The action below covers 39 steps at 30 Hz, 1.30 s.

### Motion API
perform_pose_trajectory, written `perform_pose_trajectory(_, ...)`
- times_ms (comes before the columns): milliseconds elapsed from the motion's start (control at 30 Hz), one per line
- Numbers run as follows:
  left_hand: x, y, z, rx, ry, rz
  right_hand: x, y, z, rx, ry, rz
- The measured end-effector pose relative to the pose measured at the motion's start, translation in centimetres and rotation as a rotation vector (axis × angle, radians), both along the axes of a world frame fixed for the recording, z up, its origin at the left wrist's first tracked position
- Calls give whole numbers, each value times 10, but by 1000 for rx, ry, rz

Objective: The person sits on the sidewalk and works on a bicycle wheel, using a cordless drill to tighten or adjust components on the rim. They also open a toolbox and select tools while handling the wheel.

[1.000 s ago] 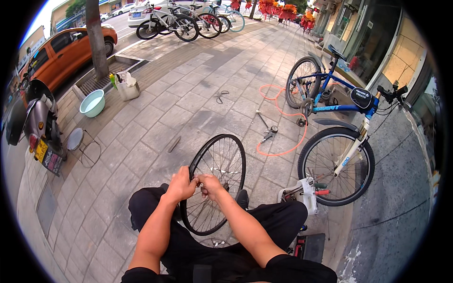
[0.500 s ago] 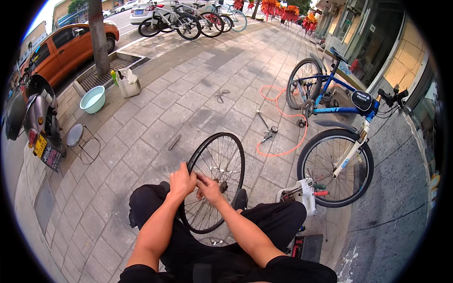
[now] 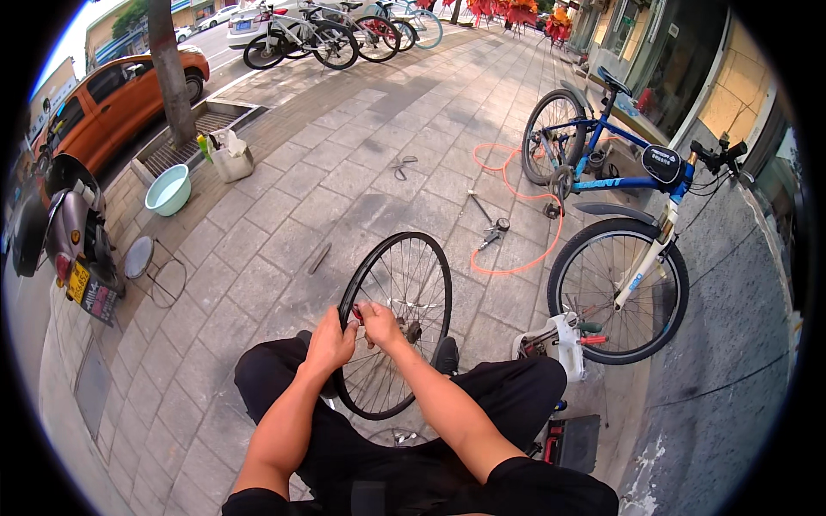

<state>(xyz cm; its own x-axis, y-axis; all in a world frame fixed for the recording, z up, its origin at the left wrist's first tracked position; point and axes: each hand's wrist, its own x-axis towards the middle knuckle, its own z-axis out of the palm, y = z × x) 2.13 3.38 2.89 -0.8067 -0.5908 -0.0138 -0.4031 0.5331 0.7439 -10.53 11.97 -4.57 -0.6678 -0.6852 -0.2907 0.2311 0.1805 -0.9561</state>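
Observation:
A bicycle wheel (image 3: 449, 301) with a black rim and thin spokes stands upright and slightly tilted between my knees. My left hand (image 3: 329, 342) is closed around the left side of its rim. Close beside it, on the spoke side, my right hand (image 3: 379, 327) has its fingers bent and pinched on a small red thing (image 3: 357, 315) at the rim. Most of that red thing is covered by the fingers, so its kind does not show. The hub (image 3: 413, 331) sits just right of my right hand.
A blue bicycle (image 3: 615, 182) stands at right, near an orange hose (image 3: 561, 232) and an inflator gauge (image 3: 493, 230). A white tool holder (image 3: 568, 344) and toolbox (image 3: 585, 443) lie by my right knee. Left are a stool (image 3: 138, 257), basin (image 3: 168, 191) and scooter (image 3: 73, 224).
The small red thing now shows between my hands at the rim. My right hand has risen slightly, and my left hand has shifted down along the rim. The view has shifted a little.

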Motion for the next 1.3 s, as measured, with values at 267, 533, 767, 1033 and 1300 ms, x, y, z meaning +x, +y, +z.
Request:
perform_pose_trajectory(267, -5, -10, -19, 164, -72, 49, -10, -8, 9, -30, -72, -38)
perform_pose_trajectory(533, -11, -26, -28, -35, -26, -55, -7, -3, 39, -1, -7, -239)
perform_pose_trajectory(767, -10, -27, -32, 287, -80, -14, -15, 3, 29, -98, -149, -185)
perform_pose_trajectory(1033, -12, -28, -21, 409, -74, -50, 6, 23, 10, 109, 415, -165)
perform_pose_trajectory(1300, -11, -29, -24, 303, -95, -52, 15, 6, 2, 6, 437, -220)
